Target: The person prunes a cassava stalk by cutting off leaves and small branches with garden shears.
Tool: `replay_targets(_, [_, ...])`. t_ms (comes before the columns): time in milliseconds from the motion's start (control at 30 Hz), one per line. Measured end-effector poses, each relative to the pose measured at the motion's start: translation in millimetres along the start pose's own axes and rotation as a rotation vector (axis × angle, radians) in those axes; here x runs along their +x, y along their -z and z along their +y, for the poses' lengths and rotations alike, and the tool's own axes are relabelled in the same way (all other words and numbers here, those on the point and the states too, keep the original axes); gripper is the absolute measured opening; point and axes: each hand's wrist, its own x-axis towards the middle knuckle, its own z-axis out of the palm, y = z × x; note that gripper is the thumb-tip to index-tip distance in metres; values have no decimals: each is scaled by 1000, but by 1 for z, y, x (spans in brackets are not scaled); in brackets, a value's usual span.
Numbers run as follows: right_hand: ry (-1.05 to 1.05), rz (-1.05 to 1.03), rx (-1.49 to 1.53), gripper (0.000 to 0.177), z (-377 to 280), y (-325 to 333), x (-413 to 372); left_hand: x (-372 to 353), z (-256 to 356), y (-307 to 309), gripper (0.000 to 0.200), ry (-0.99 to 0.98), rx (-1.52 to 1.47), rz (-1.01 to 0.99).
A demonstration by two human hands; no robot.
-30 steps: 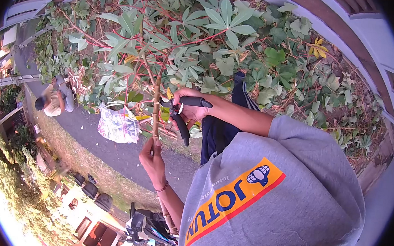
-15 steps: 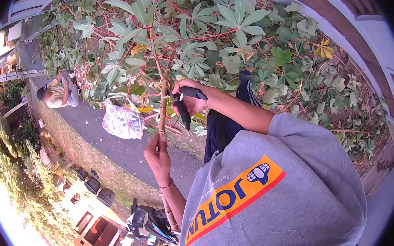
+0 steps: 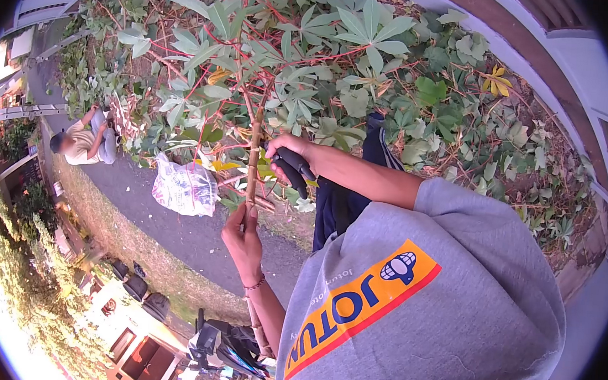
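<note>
My left hand [image 3: 243, 239] pinches an upright brown cassava stem [image 3: 253, 161] low down, thumb and fingers closed around it. A bracelet circles that wrist. My right hand [image 3: 289, 153] grips black-handled pruning shears [image 3: 292, 171] just right of the stem, at mid-height. Their handles are squeezed close together, and the blades are mostly hidden by the fingers. Higher up, the stem branches into red stalks with spread green leaves [image 3: 373, 31].
A white plastic bag [image 3: 184, 188] lies left of the stem, beside the grey path [image 3: 165, 225]. Farther left a person [image 3: 87, 137] crouches by the plants. Leafy ground cover [image 3: 459, 124] fills the bed. A parked motorcycle [image 3: 227, 348] stands at the bottom.
The shear handles have come together from a spread position in my right hand. My left hand keeps its hold on the stem, almost unmoved.
</note>
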Motion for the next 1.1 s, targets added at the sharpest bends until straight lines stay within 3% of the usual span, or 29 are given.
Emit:
replay_targets(67, [14,8,-22,26,7,4,-4,3,-4,-1,29,38,-72,8])
replay_targets(133, [244,162,-590,31,16,15,-17,7,-11,7,32,112,-92,32])
replay_targets(167, [341,530,-1190,34,18,32,-13,10,-15,12,32,104,-126,36])
replay_targets(233, [294,610,-1046,54,9,47,-36,12,-26,20,31,117,-145,45])
replay_targets(267, [266,685,-964,50,6,59,-42,13,-32,25,31,126,-156,49])
replay_targets(300, [390,788,-957,33,5,78,-41,15,-38,28,31,124,-176,47])
replay_targets(367, [428,849,-875,29,-4,115,-46,21,-51,33,30,93,-159,41])
replay_targets(400, [395,817,-901,29,-16,98,-79,20,-56,37,29,64,-133,25])
replay_targets(467, [370,812,-1005,29,-23,125,-89,27,-58,41,24,40,-106,66])
replay_targets(567, [326,700,-1043,41,-17,128,-112,47,-65,60,19,-7,181,-25])
replay_targets(633, [311,543,-1068,41,-4,143,-107,63,-65,73,17,-117,261,-18])
replay_targets(667, [263,501,-1115,43,1,133,-112,73,-67,80,18,-208,323,-13])
replay_targets(733, [306,502,-1202,45,17,110,-116,90,-51,98,13,-191,426,-74])
replay_targets(800, [127,556,-1444,57,18,76,-120,105,-31,114,12,-264,510,-77])
replay_targets(933, [326,482,-1466,59,22,43,-108,134,16,143,13,-425,720,65])
replay_targets(1000, [514,443,-1327,48,21,22,-109,141,53,163,10,-482,813,158])
replay_targets(1100, [581,293,-1138,40,10,14,-106,150,119,197,6,-721,936,264])
